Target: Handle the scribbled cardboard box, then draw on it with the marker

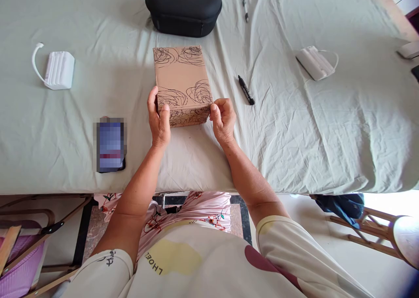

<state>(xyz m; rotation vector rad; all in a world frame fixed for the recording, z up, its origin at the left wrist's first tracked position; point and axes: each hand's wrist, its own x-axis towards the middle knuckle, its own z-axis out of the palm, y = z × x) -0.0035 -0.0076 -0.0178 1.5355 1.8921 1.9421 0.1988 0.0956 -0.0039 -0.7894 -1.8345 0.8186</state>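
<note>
A brown cardboard box (pixel 181 73) with black scribbled loops on its top and near side sits on the cloth-covered table in front of me. My left hand (pixel 159 119) grips its near left corner, the thumb on the near side and the fingers along the left side. At the near right corner, my right hand (pixel 223 118) has its fingers curled and its thumb against the edge; part of those fingers is hidden. To the right of the box lies a black marker (pixel 246 90), apart from both hands.
Beyond the box stands a black zip case (pixel 183 10), with a pen (pixel 245 11) to its right. White corded blocks lie at left (pixel 60 70) and right (pixel 316 63). A phone (pixel 111 145), blurred out, rests near the front edge of the wrinkled tablecloth (pixel 294 158).
</note>
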